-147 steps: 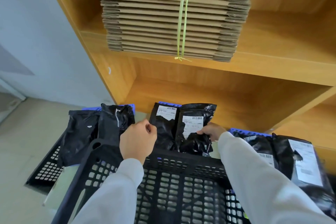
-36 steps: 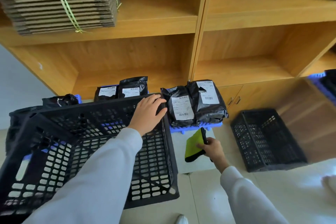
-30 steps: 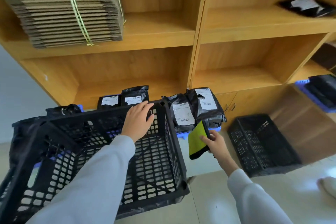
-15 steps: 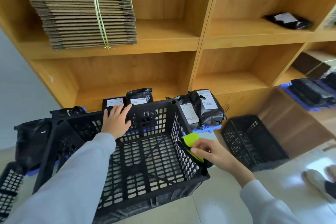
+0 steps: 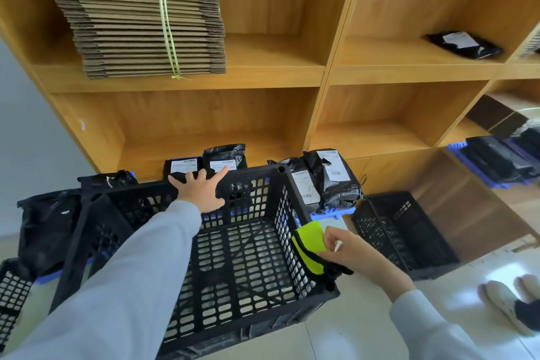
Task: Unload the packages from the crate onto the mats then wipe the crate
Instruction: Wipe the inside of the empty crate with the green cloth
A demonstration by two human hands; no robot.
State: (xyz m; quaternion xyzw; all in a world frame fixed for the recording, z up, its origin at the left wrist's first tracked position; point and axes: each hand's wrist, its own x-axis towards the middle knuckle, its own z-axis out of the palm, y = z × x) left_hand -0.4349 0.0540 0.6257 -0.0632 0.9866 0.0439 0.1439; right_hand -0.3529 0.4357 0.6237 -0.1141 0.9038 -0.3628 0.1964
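Standing over the wooden shelving [image 5: 330, 73] with its strapped stack of flat corrugated cardboard [image 5: 140, 26], you are moving into the wiping step, since the crate [image 5: 233, 266] is sitting emptied in front of you on the tiled floor, a rigid black plastic box with slotted lattice walls and base. The packages [image 5: 327, 181], glossy crinkled black bags with white labels, are lying on the blue mats [image 5: 333, 215] just behind it. Your left hand [image 5: 201, 190] is resting spread and flat-fingered on the far rim, steadying it. Your right hand [image 5: 350, 251] is pinching a soft yellow-green cloth [image 5: 311, 241] against the right wall; next, it seems, you need to be pressing and dragging it along the lattice.
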